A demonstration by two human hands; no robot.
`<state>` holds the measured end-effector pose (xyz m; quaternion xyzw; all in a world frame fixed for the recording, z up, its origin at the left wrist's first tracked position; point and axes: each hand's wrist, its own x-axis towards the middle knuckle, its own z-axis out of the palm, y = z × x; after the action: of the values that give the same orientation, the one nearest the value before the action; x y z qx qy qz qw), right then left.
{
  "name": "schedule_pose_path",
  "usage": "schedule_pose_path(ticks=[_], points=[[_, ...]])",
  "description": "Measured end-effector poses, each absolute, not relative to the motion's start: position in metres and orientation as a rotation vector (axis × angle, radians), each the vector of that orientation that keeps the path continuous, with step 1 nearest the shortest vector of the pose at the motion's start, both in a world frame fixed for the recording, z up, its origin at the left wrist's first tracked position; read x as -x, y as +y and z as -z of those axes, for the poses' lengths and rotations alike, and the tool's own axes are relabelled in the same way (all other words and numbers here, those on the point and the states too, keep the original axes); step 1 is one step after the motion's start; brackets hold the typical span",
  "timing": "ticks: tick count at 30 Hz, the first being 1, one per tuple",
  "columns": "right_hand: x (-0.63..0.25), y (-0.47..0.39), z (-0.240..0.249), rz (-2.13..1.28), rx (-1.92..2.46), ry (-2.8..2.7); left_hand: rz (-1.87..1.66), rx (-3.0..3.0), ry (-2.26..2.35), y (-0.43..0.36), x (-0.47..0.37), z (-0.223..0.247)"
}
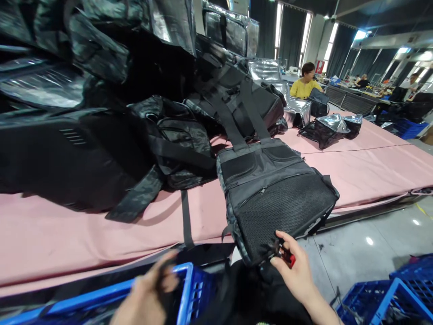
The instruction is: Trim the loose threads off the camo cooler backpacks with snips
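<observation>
A black bag [270,203] with a mesh panel, a zipper and camouflage edging lies at the front edge of the pink-covered table [206,207]. Two wide black straps [253,108] run from its far end toward the pile behind. My right hand [294,266] is at the bag's near edge, its fingers closed on a small black and red object [286,255] whose kind I cannot make out. Smeared by motion, my left hand [152,284] is over a blue crate, its fingers curled around something dark. Whether that dark thing is a strap or something else is unclear.
Dark camouflage bags [182,140] and silver-lined bags [233,34] are heaped along the table's left and back. A blue crate [189,284] stands below the front edge, and more blue crates [368,293] are at lower right. A person in yellow [304,88] sits beyond the table.
</observation>
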<state>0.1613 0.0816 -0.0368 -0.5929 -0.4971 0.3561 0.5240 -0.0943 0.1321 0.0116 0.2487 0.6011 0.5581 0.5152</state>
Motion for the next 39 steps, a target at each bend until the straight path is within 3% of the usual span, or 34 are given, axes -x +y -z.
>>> schedule_pose_path(ticks=[6, 16, 28, 39], points=[[-0.171, 0.059, 0.029, -0.844, 1.308, -1.089, -0.938, -0.741, 1.124, 0.108, -0.002, -0.021], [-0.172, 0.047, 0.019, -0.756, 1.229, -1.299, -1.008, -0.803, 1.233, 0.095, -0.015, -0.009], [-0.180, 0.037, 0.024, -0.403, 1.214, -1.534, -0.993, -0.997, 1.306, 0.071, -0.024, -0.007], [-0.203, 0.024, 0.031, -0.610, 1.210, -1.372, -0.968, -0.907, 1.254, 0.061, -0.052, -0.015]])
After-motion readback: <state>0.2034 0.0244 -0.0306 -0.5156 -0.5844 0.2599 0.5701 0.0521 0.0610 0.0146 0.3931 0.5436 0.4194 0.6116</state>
